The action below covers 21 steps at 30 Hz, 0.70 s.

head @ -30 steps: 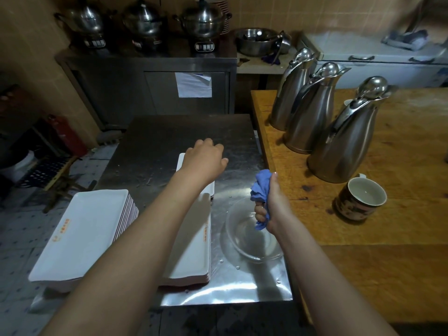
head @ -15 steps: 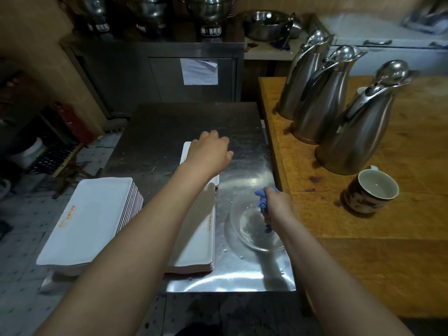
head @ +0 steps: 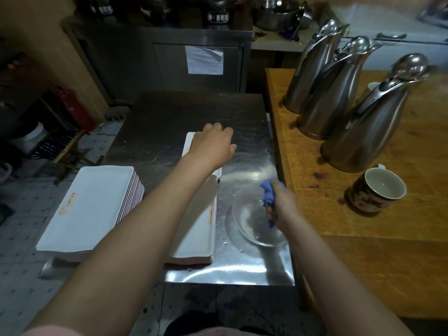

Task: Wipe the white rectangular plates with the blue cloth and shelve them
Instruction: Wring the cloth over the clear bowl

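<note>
I hold the crumpled blue cloth (head: 268,198) bunched in my right grip (head: 283,207). A tall stack of white rectangular plates (head: 92,209) sits at left, a lower stack (head: 198,236) just beside it, and a single white plate (head: 188,144) beyond, under my curled left grip (head: 213,149).

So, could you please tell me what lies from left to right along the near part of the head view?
Tall stack of white plates → lower plate stack → glass bowl → mug.

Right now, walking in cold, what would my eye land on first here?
Three tall shiny steel jugs stand in a row on the wooden counter at the right, beside a patterned mug. On the steel table, the right hand grips a blue cloth over a clear glass bowl, while the left hand reaches over a white plate farther back. A tall stack of white plates sits at the left.
</note>
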Each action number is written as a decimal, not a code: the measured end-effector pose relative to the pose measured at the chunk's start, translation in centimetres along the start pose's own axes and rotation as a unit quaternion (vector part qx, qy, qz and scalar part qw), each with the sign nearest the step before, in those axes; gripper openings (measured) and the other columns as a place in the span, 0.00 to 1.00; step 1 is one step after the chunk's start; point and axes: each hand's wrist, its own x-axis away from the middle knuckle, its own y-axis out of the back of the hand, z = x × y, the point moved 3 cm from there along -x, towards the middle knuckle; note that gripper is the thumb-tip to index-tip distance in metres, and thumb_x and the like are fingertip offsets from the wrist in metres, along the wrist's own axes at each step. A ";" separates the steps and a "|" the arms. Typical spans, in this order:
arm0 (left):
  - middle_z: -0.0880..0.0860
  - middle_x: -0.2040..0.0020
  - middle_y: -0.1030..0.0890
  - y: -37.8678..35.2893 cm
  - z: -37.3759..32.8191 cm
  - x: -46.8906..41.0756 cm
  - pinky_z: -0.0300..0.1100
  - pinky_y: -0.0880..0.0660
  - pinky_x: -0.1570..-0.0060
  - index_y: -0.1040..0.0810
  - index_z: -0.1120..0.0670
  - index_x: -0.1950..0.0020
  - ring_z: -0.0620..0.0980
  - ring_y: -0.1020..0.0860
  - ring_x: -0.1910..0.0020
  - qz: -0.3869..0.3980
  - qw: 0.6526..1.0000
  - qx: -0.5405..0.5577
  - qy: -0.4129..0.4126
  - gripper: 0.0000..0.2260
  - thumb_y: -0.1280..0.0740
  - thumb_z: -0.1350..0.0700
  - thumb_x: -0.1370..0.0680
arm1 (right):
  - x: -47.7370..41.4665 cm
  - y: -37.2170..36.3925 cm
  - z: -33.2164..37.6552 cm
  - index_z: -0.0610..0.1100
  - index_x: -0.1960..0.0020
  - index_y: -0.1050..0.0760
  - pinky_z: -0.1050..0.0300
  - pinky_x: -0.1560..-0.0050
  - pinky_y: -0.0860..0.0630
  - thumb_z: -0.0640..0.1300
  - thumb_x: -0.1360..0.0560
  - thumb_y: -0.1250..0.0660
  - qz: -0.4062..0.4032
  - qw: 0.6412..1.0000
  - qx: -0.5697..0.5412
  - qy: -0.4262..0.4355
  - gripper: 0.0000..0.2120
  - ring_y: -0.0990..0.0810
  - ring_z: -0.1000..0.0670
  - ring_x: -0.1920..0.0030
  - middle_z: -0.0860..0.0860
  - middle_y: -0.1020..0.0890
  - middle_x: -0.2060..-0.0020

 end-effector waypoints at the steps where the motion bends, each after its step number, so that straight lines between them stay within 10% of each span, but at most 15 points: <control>1: 0.59 0.36 0.29 0.0 0.1 0.0 0.52 0.31 0.42 0.32 0.57 0.33 0.59 0.32 0.37 0.000 1.000 0.001 0.000 0.18 0.43 0.50 0.20 | 0.1 0.0 0.6 0.47 0.60 0.24 0.67 0.81 0.39 0.55 0.21 0.43 0.006 1.000 -0.019 0.006 0.17 0.39 0.54 0.84 0.52 0.32 0.82; 11: 0.58 0.37 0.29 -0.4 -0.3 -0.2 0.50 0.32 0.43 0.31 0.57 0.34 0.58 0.33 0.37 0.015 1.000 0.009 0.001 0.18 0.43 0.49 0.20 | -0.2 0.1 0.2 0.43 0.64 0.30 0.64 0.77 0.41 0.55 0.21 0.40 0.040 0.999 0.012 0.024 0.19 0.37 0.53 0.80 0.49 0.32 0.79; 16: 0.59 0.35 0.30 0.0 -0.1 -0.6 0.52 0.33 0.42 0.31 0.56 0.33 0.59 0.34 0.36 0.012 1.000 0.006 0.004 0.18 0.44 0.49 0.20 | -0.5 -0.1 2.5 0.47 0.67 0.25 0.61 0.81 0.32 0.76 0.39 0.42 0.020 0.999 -0.024 0.022 0.31 0.33 0.54 0.82 0.51 0.32 0.81; 18: 0.59 0.35 0.30 -0.1 -0.1 -0.5 0.51 0.32 0.42 0.31 0.57 0.33 0.59 0.33 0.36 0.014 1.000 0.002 0.003 0.19 0.44 0.49 0.20 | -0.7 0.0 1.4 0.48 0.66 0.22 0.40 0.58 0.27 0.75 0.36 0.45 -0.019 0.997 0.075 0.024 0.30 0.25 0.51 0.75 0.49 0.27 0.78; 21: 0.59 0.35 0.30 -0.4 -0.2 -0.4 0.51 0.31 0.42 0.31 0.57 0.33 0.58 0.33 0.36 0.015 1.000 -0.004 -0.002 0.19 0.44 0.49 0.20 | -0.6 0.5 -0.6 0.56 0.68 0.20 0.58 0.70 0.34 0.65 0.26 0.46 -0.037 0.989 0.138 0.028 0.22 0.28 0.50 0.77 0.51 0.24 0.79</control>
